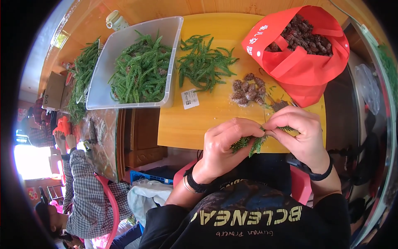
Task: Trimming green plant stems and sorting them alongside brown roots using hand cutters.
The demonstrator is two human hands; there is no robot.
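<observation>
Fingers of the left hand [226, 143] and right hand [300, 130] pinch one green sprig [248, 143] together at the table's near edge [182, 137]; a loosened pinch could drop it into the lap.

Yellow wooden table [215, 112], bright window [31, 159]

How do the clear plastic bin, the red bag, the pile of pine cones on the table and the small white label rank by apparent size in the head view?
1. Clear plastic bin and red bag: they look about alike, so no ranking; fisheye bending adds doubt.
2. Pile of pine cones.
3. White label.
</observation>
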